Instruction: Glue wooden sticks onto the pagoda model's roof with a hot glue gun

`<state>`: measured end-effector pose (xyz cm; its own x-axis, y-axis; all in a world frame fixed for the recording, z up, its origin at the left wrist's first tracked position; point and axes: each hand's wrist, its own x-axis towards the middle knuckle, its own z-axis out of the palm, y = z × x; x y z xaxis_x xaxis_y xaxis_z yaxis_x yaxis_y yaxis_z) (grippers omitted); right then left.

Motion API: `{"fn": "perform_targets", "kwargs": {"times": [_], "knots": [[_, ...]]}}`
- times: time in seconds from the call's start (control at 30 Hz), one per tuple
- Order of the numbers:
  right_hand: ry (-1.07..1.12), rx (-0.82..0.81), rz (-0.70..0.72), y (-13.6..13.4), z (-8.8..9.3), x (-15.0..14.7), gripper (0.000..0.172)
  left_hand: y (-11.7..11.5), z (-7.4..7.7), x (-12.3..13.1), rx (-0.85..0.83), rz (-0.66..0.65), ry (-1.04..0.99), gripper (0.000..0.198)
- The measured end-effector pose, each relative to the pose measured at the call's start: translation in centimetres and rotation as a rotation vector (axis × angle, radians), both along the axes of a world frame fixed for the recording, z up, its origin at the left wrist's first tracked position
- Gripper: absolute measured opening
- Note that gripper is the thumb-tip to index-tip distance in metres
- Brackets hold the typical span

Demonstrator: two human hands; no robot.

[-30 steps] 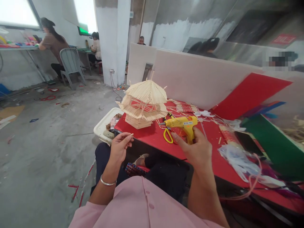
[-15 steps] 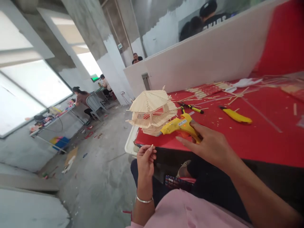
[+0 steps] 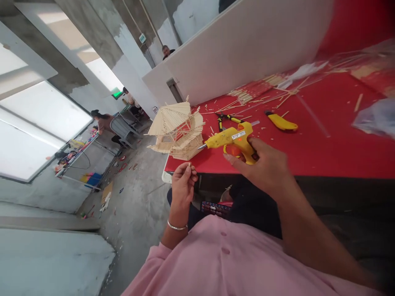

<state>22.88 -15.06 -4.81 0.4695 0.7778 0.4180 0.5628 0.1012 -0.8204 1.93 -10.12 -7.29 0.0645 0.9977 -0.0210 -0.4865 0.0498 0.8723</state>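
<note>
My left hand (image 3: 182,185) is closed in a pinch just off the table's near edge, holding a short piece of wooden stick (image 3: 189,165) whose pale tip shows between thumb and fingers. A yellow hot glue gun (image 3: 226,137) is held in my right hand (image 3: 270,164), its handle against the palm. The metal nozzle points left, close to the base of a small pavilion model (image 3: 175,131) built of thin wooden sticks. That model stands upright at the left end of the red table (image 3: 314,156), with neither hand touching it.
Black-and-yellow pliers (image 3: 228,118) and a yellow-handled cutter (image 3: 281,121) lie behind the glue gun. Loose sticks (image 3: 290,98) and packs of sticks (image 3: 257,88) spread along the back, near a white partition (image 3: 240,53). Clear plastic (image 3: 375,118) lies at right. A seated person (image 3: 106,123) works farther off.
The view has tilted and shifted, so the table and model appear higher and farther left. The glue gun's nozzle now shows beside the model's base. Both hands keep their holds.
</note>
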Motion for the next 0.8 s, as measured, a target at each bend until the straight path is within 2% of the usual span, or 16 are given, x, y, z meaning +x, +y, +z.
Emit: {"fn": "perform_targets", "kwargs": {"times": [0.2,0.4,0.5,0.63,0.73,0.8], "knots": [[0.078,0.085,0.002,1.4,0.6,0.4,0.040,0.3,2.4,1.4,0.065,0.010,0.039,0.040],[0.107,0.211,0.014,3.6,3.4,-0.5,0.039,1.2,6.1,2.0,0.212,0.048,0.017,0.030],[0.261,0.256,0.029,4.5,4.8,-1.8,0.048,1.8,7.3,2.5,0.258,0.036,-0.054,0.030],[0.503,0.226,0.224,5.4,5.4,-4.4,0.058,2.3,6.9,3.4,0.289,0.055,-0.135,0.035],[0.617,0.204,0.425,5.7,5.0,-6.0,0.056,2.3,5.6,3.7,0.269,0.056,-0.138,0.041],[0.676,0.185,0.481,5.7,4.5,-6.7,0.052,2.2,4.8,3.7,0.233,0.036,-0.120,0.044]]}}
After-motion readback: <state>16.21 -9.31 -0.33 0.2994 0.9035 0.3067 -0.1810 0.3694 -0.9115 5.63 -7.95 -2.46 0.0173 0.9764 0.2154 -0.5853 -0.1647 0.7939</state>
